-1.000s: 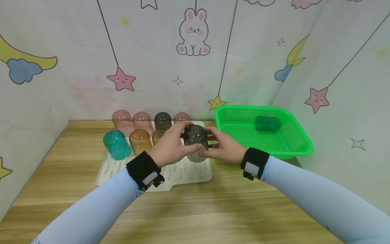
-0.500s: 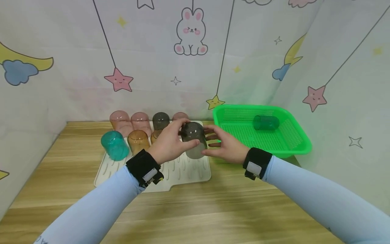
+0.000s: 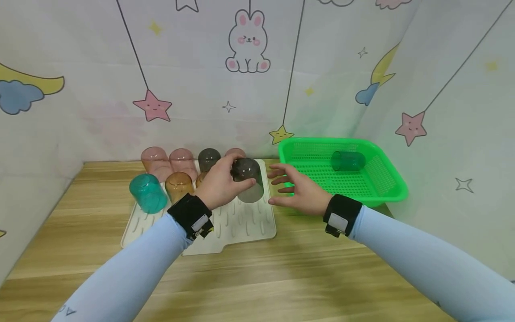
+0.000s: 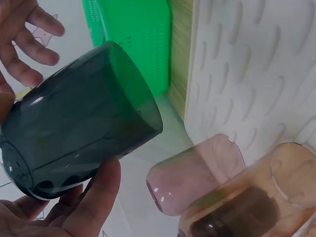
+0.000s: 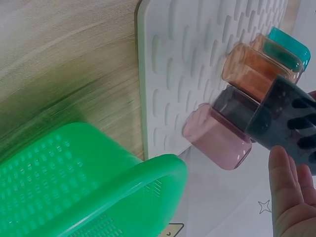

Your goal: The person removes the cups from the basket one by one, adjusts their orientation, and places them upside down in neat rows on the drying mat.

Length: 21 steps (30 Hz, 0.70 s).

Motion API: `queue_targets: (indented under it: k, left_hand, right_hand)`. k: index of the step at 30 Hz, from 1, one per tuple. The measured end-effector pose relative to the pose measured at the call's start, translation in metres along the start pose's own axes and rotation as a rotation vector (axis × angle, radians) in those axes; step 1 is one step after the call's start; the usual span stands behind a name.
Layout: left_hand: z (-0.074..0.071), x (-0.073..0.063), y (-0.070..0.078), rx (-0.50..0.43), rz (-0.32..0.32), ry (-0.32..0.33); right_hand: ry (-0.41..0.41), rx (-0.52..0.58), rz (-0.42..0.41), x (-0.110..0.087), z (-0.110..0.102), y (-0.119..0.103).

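Note:
My left hand (image 3: 219,184) grips a see-through dark grey cup (image 3: 251,188) upside down, thumb on its near side, over the right part of a white ridged drying mat (image 3: 245,223). The left wrist view shows the rim of the cup, with fingers curled at its base end. To the right of it, my right hand (image 3: 301,190) is apart from the cup, fingers spread and loosely bent. Upside-down cups stand on the mat: a teal cup (image 3: 148,194) and an amber cup (image 3: 179,185) in front, pink cups (image 3: 183,162) and another grey cup (image 3: 208,158) behind. A second amber cup is mostly hidden by my left hand.
A green perforated basket (image 3: 394,181) stands at the back right, with one teal cup (image 3: 348,161) lying on its side in it. Behind everything hangs a white patterned cloth (image 3: 201,67). The wooden table (image 3: 257,281) runs toward me in front of the mat.
My right hand has come off the grey cup and now sits apart to its right. The left hand has carried the cup slightly back and left over the mat.

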<state>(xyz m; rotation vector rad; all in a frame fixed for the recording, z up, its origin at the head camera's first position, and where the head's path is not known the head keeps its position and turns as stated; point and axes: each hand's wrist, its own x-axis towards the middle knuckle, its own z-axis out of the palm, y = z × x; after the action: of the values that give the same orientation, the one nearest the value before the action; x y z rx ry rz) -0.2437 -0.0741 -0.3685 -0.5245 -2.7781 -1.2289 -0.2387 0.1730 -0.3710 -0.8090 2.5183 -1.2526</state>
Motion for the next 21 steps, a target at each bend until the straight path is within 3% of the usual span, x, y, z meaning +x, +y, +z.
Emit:
queue_targets:
  k: [14, 21]
  left_hand:
    - [0.008, 0.01, -0.016, 0.098, -0.108, -0.01]
    - [0.012, 0.013, -0.016, 0.131, -0.158, -0.05]
  right_hand:
    - [-0.007, -0.006, 0.009, -0.001, 0.001, 0.003]
    - [-0.019, -0.014, 0.007, -0.002, 0.001, 0.004]
